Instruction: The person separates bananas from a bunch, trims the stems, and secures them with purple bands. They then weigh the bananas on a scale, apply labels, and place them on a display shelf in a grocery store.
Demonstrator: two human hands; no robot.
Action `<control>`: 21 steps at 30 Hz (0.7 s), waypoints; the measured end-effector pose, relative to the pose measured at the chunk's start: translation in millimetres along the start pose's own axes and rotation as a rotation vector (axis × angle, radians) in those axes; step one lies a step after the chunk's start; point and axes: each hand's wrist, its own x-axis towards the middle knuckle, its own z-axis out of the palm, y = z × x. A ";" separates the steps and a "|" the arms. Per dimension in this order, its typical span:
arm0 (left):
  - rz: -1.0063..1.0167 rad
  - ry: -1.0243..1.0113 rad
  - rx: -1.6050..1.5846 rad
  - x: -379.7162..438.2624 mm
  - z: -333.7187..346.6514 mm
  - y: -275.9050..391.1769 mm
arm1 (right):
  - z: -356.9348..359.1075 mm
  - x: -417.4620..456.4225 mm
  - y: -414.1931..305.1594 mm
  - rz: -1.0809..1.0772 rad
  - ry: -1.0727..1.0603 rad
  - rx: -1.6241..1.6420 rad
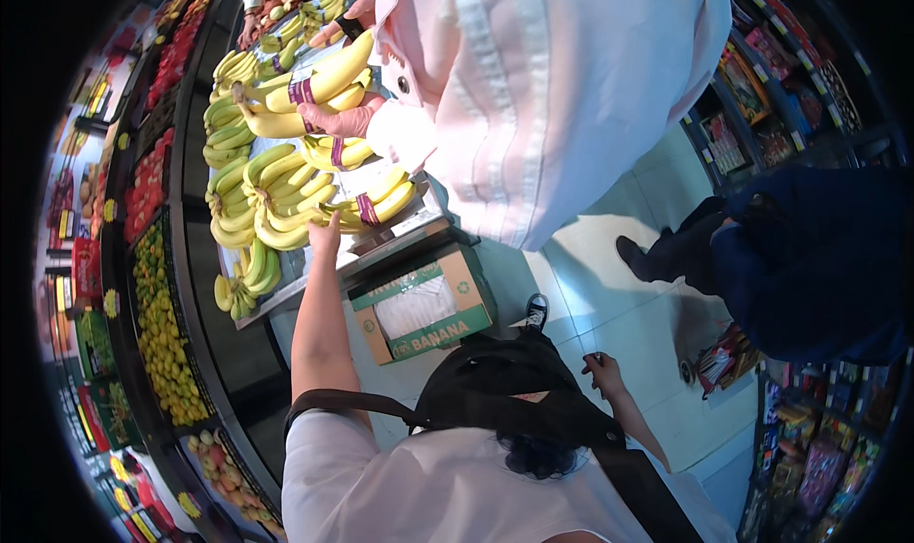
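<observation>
My left hand (325,232) reaches to the front of a banana display, its fingers at the stem end of a banded banana bunch (385,202); whether they grip it cannot be told. Beside it lies a larger loose bunch (282,236). My right hand (602,373) hangs low at my right side over the floor, fingers curled; whether something small is in it cannot be told. A black bag (493,379) hangs across my front. Further up, a person in a pale pink shirt holds a bunch with a purple band (285,100) above the display.
A cardboard banana box (421,307) stands on the floor under the display's edge. Fruit shelves (161,322) run along the left. A person in dark blue clothes (807,264) is at the right, near packaged-goods shelves (814,457) and a red basket-like object (725,361). Another person's hand reaches in at the top.
</observation>
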 end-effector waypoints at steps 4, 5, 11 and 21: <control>0.150 0.212 0.081 -72.6 -10.0 -25.2 | -19.0 27.7 -16.1 -0.022 -0.100 -0.094; 0.189 0.216 0.069 -91.2 -4.8 -41.0 | -22.8 34.4 -17.5 -0.026 -0.120 -0.117; 0.019 -0.090 -0.019 -244.0 10.3 -98.6 | -34.7 82.1 -31.4 -0.171 -0.212 -0.289; -0.525 -0.362 -0.308 -364.0 30.0 -161.5 | 23.3 84.9 -163.2 -0.677 -0.400 -0.887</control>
